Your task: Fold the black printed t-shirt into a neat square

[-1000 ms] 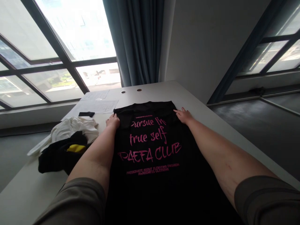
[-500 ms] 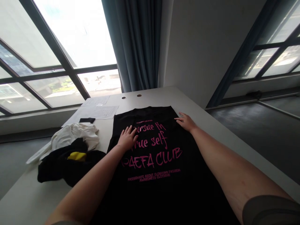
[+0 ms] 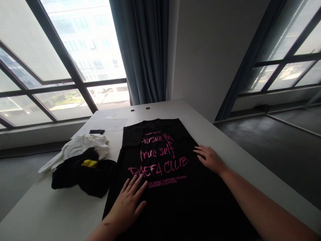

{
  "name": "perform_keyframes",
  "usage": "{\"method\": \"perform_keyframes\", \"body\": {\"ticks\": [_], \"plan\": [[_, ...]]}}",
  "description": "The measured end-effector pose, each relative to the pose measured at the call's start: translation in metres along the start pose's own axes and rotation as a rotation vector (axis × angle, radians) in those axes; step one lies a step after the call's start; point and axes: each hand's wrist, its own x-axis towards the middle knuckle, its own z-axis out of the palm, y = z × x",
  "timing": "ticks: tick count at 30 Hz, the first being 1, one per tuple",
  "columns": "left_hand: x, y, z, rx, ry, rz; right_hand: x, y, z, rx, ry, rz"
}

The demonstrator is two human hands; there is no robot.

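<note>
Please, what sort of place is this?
Probably an office or workroom, judging by a flat white table with round holes, a large dark-framed glass window and a blue-grey cloth curtain.

Garment (image 3: 175, 197), pink print: "Pursue th", "true self", "PAEFA CLUB"; lowest, partly covered, "ABOUT ELEVATING FASHION AWARENESS CLOTHING". Small top line blurred. Papers (image 3: 114, 124): writing illegible.

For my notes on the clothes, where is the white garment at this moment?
The white garment lies at the left of the head view, on the table, just beyond the black-and-yellow bundle and left of the black shirt.
</note>
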Motion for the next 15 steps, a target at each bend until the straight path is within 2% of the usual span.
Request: {"method": "perform_keyframes", "body": {"ticks": [3, 6, 10, 15], "plan": [[-0.039, 0.017, -0.007, 0.014, -0.007, -0.001, -0.035, -0.006, -0.011, 0.038, -0.067, 0.018], [-0.064, 0.025, -0.016, -0.007, -0.023, 0.019, -0.062, -0.013, -0.021, 0.041, -0.141, 0.025], [-0.086, 0.024, -0.022, -0.047, -0.046, 0.062, -0.097, -0.024, -0.032, 0.039, -0.222, -0.001], [-0.106, 0.022, -0.018, -0.023, -0.037, 0.027, -0.147, -0.038, -0.043, 0.024, -0.246, 0.001]]}}
